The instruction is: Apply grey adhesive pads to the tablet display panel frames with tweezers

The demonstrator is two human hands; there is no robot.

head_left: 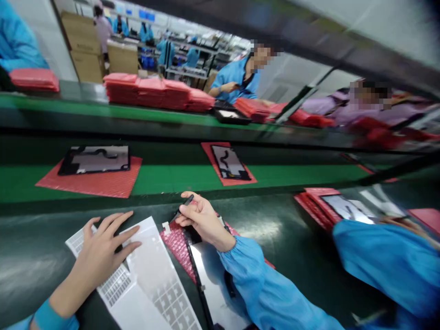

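My left hand lies with its fingers spread over white sticker sheets, printed with rows of small grey shapes. My right hand is closed around slim black tweezers. A small white sticker shows by the tweezers' tip; I cannot tell whether it is gripped. Under my right wrist and sleeve is a silver-backed display panel with black edges, partly hidden by the sleeve. Pink bubble wrap lies beneath it, between the sheets and the panel.
Beyond the bench runs a green conveyor belt, carrying display panels on pink bubble bags. Stacks of pink bags line the shelf behind. At right, a co-worker's blue sleeve reaches near another panel on bagged ones.
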